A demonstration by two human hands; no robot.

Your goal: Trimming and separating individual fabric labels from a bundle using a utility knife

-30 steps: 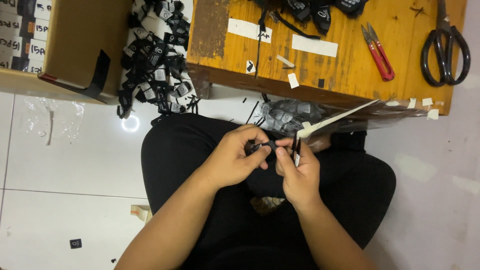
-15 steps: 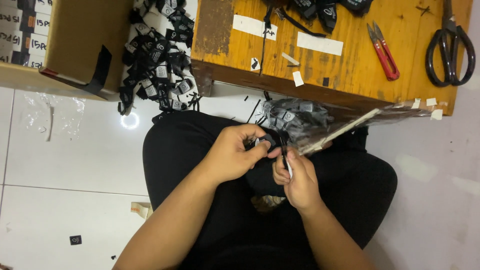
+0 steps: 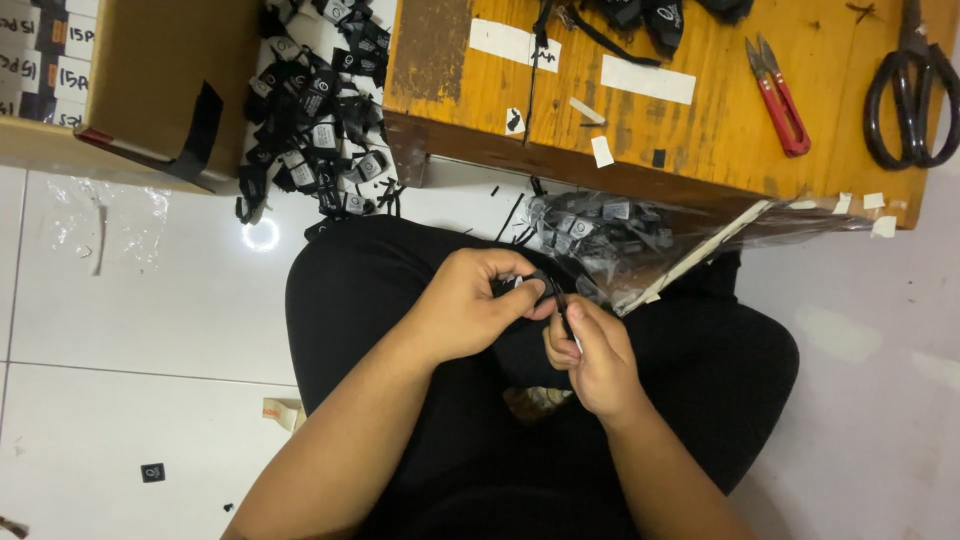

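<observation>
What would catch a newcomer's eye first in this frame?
Both hands, left hand and right hand, pinch a small black piece over the lap at centre. Behind them a clear bag of black labels leans against a wooden table carrying red snips and black scissors.

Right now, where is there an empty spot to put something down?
The white tiled floor left of the person's knee is mostly bare, and so is the floor by the right knee. The wooden table has a small gap between the white strips and the red snips. The heap of black tags by the cardboard box is crowded.
</observation>
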